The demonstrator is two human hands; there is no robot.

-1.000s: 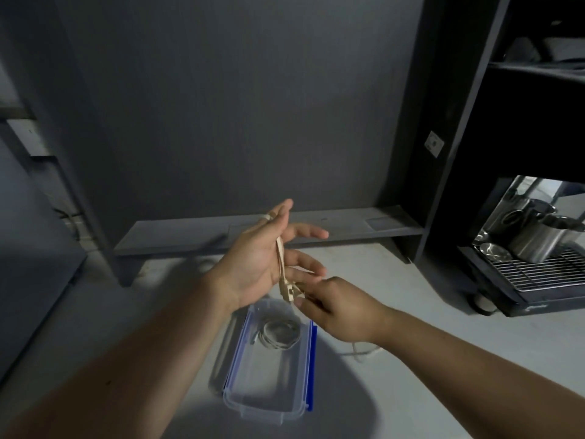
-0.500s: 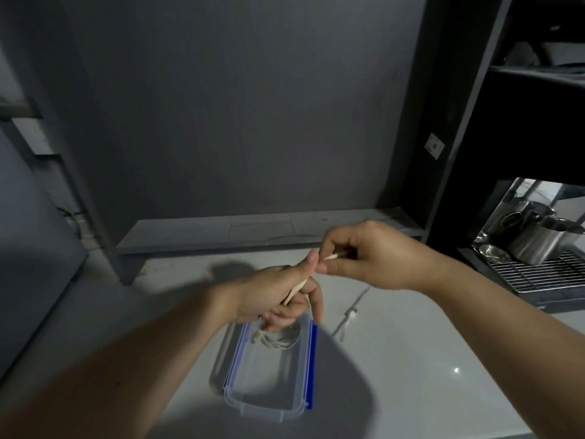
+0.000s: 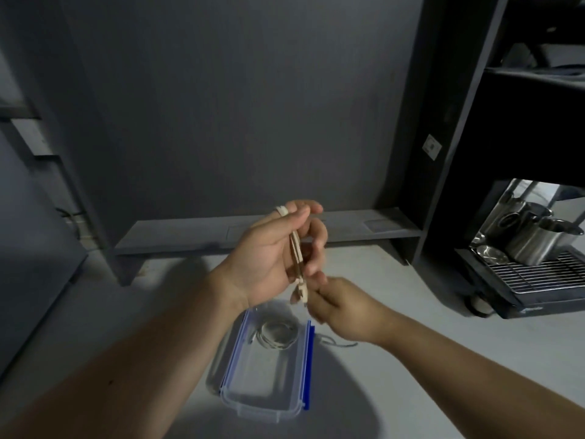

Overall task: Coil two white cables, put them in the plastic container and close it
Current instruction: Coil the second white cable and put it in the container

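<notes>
My left hand (image 3: 272, 258) is raised above the container, palm up, with several loops of a white cable (image 3: 296, 248) wound around it and gripped by the curled fingers. My right hand (image 3: 340, 307) pinches the same cable just below the loops; its loose tail (image 3: 335, 342) lies on the table to the right of the container. A clear plastic container with blue clips (image 3: 308, 369) sits open on the white table (image 3: 443, 359). A coiled white cable (image 3: 278, 332) lies inside its far end.
A low grey shelf (image 3: 269, 231) runs along the dark wall behind my hands. At the right stands a dark cabinet (image 3: 474, 122) and a black rack (image 3: 544, 277) holding steel pots (image 3: 535, 237).
My right hand came down from beside the left fingertips to below the left hand, laying another loop of cable. My left hand rose and turned palm up.
</notes>
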